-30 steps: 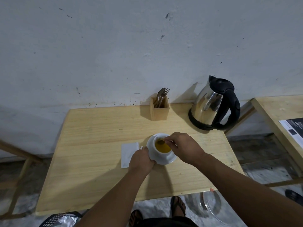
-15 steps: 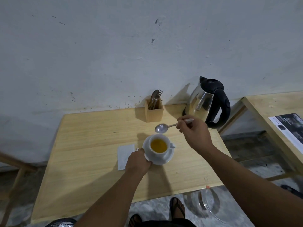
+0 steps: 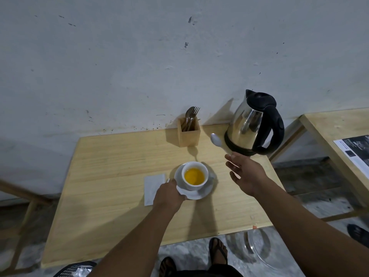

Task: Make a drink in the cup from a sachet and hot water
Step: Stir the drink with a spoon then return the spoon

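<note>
Left hand [image 3: 168, 194] grips saucer [image 3: 196, 193] rim; right hand [image 3: 246, 173], fingers spread, has released spoon [image 3: 216, 140], now by kettle [image 3: 253, 124] near table's [image 3: 119, 156] back-right corner.

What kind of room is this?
Probably a plain tea corner: a wooden table against a bare wall, an electric kettle, a cutlery box, and a cup of yellow drink.

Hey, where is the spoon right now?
In the head view the spoon is right of centre, its bowl just left of the kettle's base and right of the wooden cutlery holder, just beyond the open right hand.
</note>
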